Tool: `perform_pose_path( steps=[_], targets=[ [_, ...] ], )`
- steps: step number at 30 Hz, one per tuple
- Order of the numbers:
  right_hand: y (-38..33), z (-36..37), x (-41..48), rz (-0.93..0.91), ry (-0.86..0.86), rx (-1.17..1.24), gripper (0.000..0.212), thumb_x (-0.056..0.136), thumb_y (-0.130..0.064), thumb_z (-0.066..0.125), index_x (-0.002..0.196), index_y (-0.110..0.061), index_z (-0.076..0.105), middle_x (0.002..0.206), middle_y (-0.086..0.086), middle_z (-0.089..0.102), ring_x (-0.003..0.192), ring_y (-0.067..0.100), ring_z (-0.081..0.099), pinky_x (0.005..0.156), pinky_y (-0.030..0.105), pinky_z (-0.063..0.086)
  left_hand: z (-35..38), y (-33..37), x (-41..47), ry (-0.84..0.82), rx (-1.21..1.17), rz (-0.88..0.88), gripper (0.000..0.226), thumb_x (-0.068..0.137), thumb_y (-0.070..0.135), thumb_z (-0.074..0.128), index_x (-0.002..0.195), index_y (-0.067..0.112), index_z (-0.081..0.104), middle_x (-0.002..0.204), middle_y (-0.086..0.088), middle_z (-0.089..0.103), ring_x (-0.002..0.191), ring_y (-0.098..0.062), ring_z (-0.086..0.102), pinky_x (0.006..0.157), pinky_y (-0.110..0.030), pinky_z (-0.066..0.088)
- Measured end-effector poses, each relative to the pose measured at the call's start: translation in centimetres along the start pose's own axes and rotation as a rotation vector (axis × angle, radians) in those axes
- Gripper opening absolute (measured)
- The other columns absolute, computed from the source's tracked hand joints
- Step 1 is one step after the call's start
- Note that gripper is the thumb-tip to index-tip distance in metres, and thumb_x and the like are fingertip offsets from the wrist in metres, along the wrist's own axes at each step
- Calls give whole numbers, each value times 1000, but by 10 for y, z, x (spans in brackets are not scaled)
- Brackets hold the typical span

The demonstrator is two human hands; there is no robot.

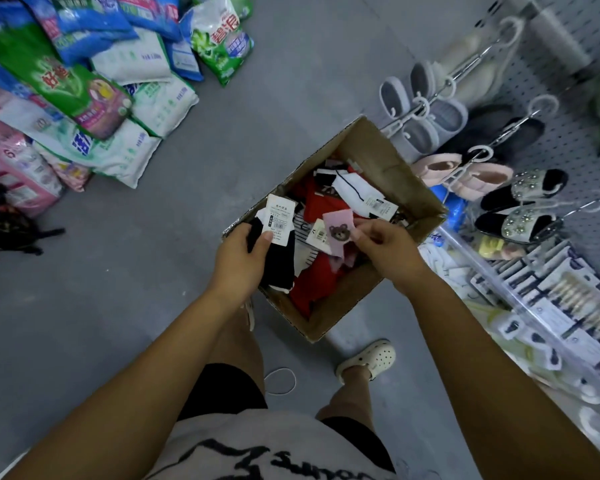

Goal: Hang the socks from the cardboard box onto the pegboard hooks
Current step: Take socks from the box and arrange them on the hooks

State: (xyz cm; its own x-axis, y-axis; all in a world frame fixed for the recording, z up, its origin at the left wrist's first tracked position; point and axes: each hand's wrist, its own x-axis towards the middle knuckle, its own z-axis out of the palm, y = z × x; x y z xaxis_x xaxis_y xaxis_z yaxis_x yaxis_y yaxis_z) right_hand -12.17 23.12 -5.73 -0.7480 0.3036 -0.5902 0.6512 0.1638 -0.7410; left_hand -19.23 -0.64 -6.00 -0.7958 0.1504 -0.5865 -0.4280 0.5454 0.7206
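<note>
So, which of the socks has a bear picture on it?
The pink sock pinched by the right hand; the black socks in the left hand carry only a white label.

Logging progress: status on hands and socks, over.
Left hand grips black sock. Right hand pinches pink sock. Both over box. Hooks hold slippers.

I see a plain grey floor (pixel 118 306) under dim, even light. Detergent bags (pixel 84 88) lie piled at upper left, pink packs (pixel 11 168) beside them. On my right, slippers (pixel 430 116) hang above a shelf (pixel 492 271) of small carded goods (pixel 551 296).
</note>
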Motion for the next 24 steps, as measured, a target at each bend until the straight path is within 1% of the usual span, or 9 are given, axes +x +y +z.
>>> perform_pose_path(
  steps=[3, 5, 9, 10, 13, 15, 18, 21, 24],
  targets=[
    [-26, -23, -42, -50, 125, 191, 14, 98, -16, 63, 88, -8, 67, 89, -3, 75, 79, 6, 69, 70, 21, 55, 3, 22, -20, -34, -98, 39, 34, 105, 31, 53, 135, 17, 59, 133, 2, 65, 120, -16, 63, 87, -23, 53],
    [-41, -37, -70, -101, 193, 292, 14, 98, -15, 61, 94, -2, 65, 79, -5, 75, 73, 3, 69, 65, 16, 52, 7, 40, -37, -47, -163, 61, 37, 105, 32, 52, 139, 19, 56, 137, 5, 63, 123, -13, 61, 87, -19, 53],
    [-68, -61, -117, -208, 295, 373, 13, 101, -14, 57, 96, -3, 61, 61, -9, 69, 49, -2, 57, 51, 10, 43, 16, 77, -73, -37, -233, 139, 36, 105, 32, 51, 139, 20, 55, 134, 7, 64, 121, -10, 61, 84, -12, 51],
    [-73, -67, -126, -220, 313, 374, 12, 101, -15, 57, 94, -5, 61, 60, -7, 68, 48, 0, 56, 50, 13, 44, 19, 86, -81, -46, -239, 158, 37, 105, 32, 51, 140, 20, 55, 135, 8, 63, 121, -10, 60, 87, -14, 50],
    [-83, -84, -150, -215, 338, 408, 14, 102, -22, 56, 95, -11, 62, 75, 3, 72, 64, 15, 64, 60, 31, 55, 30, 106, -103, -119, -249, 197, 37, 105, 34, 51, 141, 24, 56, 135, 10, 64, 120, -10, 62, 96, -26, 53],
    [-90, -96, -165, -217, 352, 439, 16, 103, -24, 53, 97, -13, 62, 80, 5, 70, 66, 15, 63, 57, 31, 55, 40, 116, -113, -164, -253, 191, 31, 106, 34, 51, 134, 27, 59, 131, 10, 66, 115, -10, 63, 96, -31, 54],
    [-98, -112, -186, -249, 393, 469, 18, 105, -23, 48, 104, -10, 59, 83, 6, 68, 59, 9, 64, 54, 30, 57, 52, 126, -125, -202, -190, 153, 26, 105, 35, 51, 126, 29, 64, 126, 6, 70, 115, -17, 65, 105, -45, 51],
    [-96, -125, -201, -253, 411, 501, 21, 106, -25, 46, 107, -9, 58, 82, 6, 64, 53, 8, 60, 52, 28, 55, 62, 134, -143, -314, -242, 72, 20, 101, 38, 55, 113, 33, 70, 119, 4, 74, 113, -21, 68, 107, -49, 49],
    [-91, -130, -212, -197, 379, 627, 19, 107, -26, 44, 100, -13, 56, 79, 7, 67, 57, 15, 64, 51, 30, 54, 68, 144, -165, -545, -431, -34, 36, 97, 51, 59, 121, 27, 71, 118, -1, 76, 112, -24, 71, 106, -46, 50]
  ],
)
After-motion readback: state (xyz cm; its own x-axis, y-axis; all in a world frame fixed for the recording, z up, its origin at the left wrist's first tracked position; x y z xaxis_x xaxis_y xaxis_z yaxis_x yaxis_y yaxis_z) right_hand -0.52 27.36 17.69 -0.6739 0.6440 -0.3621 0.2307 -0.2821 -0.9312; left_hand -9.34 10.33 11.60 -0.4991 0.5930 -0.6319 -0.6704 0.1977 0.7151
